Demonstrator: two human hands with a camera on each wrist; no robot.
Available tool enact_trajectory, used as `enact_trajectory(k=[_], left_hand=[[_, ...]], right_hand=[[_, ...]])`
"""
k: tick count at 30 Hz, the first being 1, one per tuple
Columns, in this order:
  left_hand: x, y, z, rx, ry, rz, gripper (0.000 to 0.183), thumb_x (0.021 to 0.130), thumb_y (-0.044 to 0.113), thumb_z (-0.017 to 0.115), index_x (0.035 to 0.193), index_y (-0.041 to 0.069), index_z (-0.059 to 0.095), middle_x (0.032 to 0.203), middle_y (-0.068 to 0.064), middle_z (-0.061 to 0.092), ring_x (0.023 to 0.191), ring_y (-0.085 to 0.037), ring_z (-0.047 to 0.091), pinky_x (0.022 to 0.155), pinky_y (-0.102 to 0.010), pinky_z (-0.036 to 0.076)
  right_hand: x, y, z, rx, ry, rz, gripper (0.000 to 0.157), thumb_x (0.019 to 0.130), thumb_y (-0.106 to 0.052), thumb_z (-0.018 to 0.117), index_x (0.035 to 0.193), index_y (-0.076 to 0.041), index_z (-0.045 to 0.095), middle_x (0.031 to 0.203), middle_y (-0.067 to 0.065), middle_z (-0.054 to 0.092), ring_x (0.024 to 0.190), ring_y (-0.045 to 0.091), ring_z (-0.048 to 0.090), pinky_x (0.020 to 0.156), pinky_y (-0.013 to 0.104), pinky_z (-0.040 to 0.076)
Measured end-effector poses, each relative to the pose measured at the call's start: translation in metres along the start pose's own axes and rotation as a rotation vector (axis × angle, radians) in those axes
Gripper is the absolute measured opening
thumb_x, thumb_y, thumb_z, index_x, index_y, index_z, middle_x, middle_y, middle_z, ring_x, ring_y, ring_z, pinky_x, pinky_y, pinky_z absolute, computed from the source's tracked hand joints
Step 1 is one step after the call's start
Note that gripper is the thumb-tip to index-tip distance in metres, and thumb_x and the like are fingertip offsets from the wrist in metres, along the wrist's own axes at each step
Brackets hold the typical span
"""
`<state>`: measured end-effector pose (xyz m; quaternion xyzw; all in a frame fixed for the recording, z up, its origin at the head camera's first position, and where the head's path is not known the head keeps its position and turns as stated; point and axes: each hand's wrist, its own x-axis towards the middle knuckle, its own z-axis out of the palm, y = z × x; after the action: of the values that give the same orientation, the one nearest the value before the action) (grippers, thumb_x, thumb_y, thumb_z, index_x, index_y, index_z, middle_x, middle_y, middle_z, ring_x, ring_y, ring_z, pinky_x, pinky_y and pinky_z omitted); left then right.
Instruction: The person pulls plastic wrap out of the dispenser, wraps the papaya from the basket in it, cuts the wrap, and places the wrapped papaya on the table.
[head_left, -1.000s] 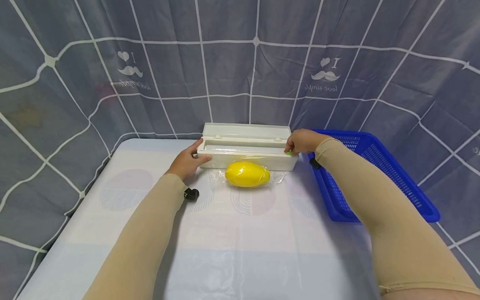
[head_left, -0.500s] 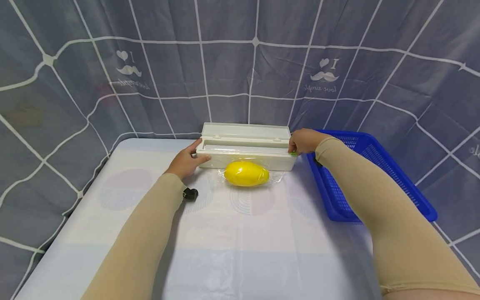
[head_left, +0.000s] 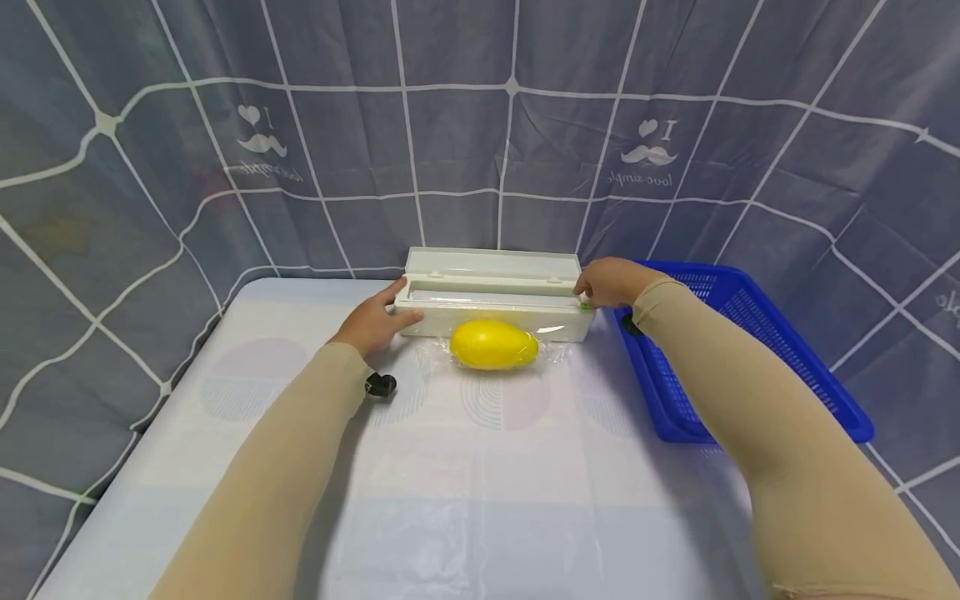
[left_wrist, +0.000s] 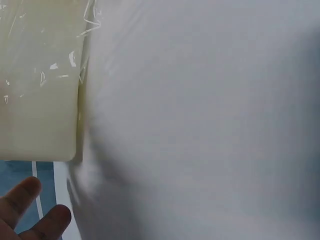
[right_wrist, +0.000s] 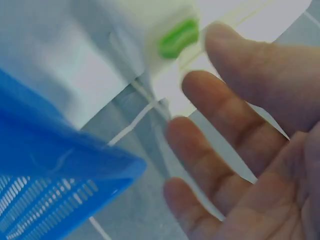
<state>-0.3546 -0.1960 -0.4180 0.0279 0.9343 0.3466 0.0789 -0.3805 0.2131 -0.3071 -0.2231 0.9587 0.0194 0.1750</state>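
Note:
A white cling film dispenser [head_left: 435,322] stands at the table's back, its lid [head_left: 495,262] raised. My left hand [head_left: 371,323] holds its left end, thumb at the front and fingers towards the back. In the left wrist view two fingertips show beyond the end of the box. A green slide cutter [head_left: 587,306] sits at the right end of its front edge. Beside it my right hand [head_left: 611,282] hovers with loose fingers; the right wrist view shows the thumb apart from the cutter. A yellow oblong fruit [head_left: 493,345] lies in clear film before the box.
A blue slotted basket [head_left: 647,392] stands on the right, partly under my right forearm. A pale patterned cloth [head_left: 480,533] covers the table. Grey-blue curtain [head_left: 457,150] with white lines hangs close behind the dispenser and along both sides.
The green cutter has slid right to the end of the dispenser, and my right fingers have come off it. My left hand, the box and the yellow fruit stay in place.

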Motion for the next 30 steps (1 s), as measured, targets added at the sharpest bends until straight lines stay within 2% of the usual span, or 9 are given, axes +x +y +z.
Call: enact_trajectory(k=[4, 9, 13, 16, 22, 30], left_hand=[[-0.003, 0.002, -0.001, 0.039, 0.003, 0.012, 0.090, 0.096, 0.072, 0.059, 0.167, 0.048, 0.010, 0.172, -0.013, 0.032, 0.158, -0.043, 0.030, 0.126, -0.065, 0.026], [-0.004, 0.004, -0.001, 0.057, -0.006, 0.023, 0.091, 0.098, 0.070, 0.058, 0.168, 0.044, 0.007, 0.175, -0.011, 0.026, 0.159, -0.043, 0.028, 0.127, -0.064, 0.025], [-0.004, 0.005, -0.001, 0.068, -0.010, 0.038, 0.092, 0.099, 0.069, 0.057, 0.169, 0.042, 0.005, 0.176, -0.010, 0.023, 0.159, -0.043, 0.028, 0.128, -0.064, 0.024], [-0.004, 0.005, -0.001, 0.071, -0.006, 0.046, 0.091, 0.099, 0.068, 0.057, 0.169, 0.041, 0.005, 0.176, -0.011, 0.023, 0.159, -0.043, 0.027, 0.128, -0.064, 0.024], [-0.005, 0.003, -0.001, 0.077, -0.006, 0.067, 0.093, 0.099, 0.069, 0.057, 0.169, 0.040, 0.003, 0.176, -0.010, 0.021, 0.160, -0.043, 0.025, 0.128, -0.064, 0.023], [-0.006, 0.002, -0.001, 0.078, 0.011, 0.101, 0.092, 0.100, 0.062, 0.061, 0.170, 0.035, 0.008, 0.177, -0.007, 0.021, 0.161, -0.040, 0.026, 0.129, -0.062, 0.023]], right_hand=[[-0.004, -0.013, 0.005, 0.033, 0.051, -0.005, 0.042, 0.101, -0.013, 0.069, 0.141, 0.000, 0.064, 0.126, 0.018, 0.070, 0.118, 0.033, 0.064, 0.109, 0.050, 0.052], [-0.001, -0.024, 0.019, -0.013, 0.111, -0.036, 0.038, 0.099, -0.019, 0.073, 0.132, -0.002, 0.070, 0.117, 0.014, 0.073, 0.109, 0.031, 0.066, 0.110, 0.050, 0.051], [0.001, -0.031, 0.028, -0.075, 0.158, -0.034, 0.028, 0.098, -0.021, 0.075, 0.120, -0.004, 0.074, 0.113, 0.011, 0.077, 0.102, 0.029, 0.069, 0.104, 0.047, 0.055], [0.001, -0.035, 0.031, -0.096, 0.194, -0.020, 0.020, 0.097, -0.021, 0.076, 0.111, -0.006, 0.075, 0.108, 0.009, 0.077, 0.094, 0.027, 0.070, 0.094, 0.045, 0.059], [0.004, -0.038, 0.037, -0.140, 0.254, -0.005, 0.008, 0.100, -0.015, 0.071, 0.102, -0.008, 0.075, 0.097, 0.006, 0.077, 0.082, 0.023, 0.067, 0.086, 0.043, 0.061], [0.005, -0.041, 0.039, -0.180, 0.281, 0.040, 0.015, 0.099, -0.007, 0.063, 0.088, -0.012, 0.071, 0.085, 0.002, 0.070, 0.075, 0.022, 0.062, 0.077, 0.041, 0.059]])
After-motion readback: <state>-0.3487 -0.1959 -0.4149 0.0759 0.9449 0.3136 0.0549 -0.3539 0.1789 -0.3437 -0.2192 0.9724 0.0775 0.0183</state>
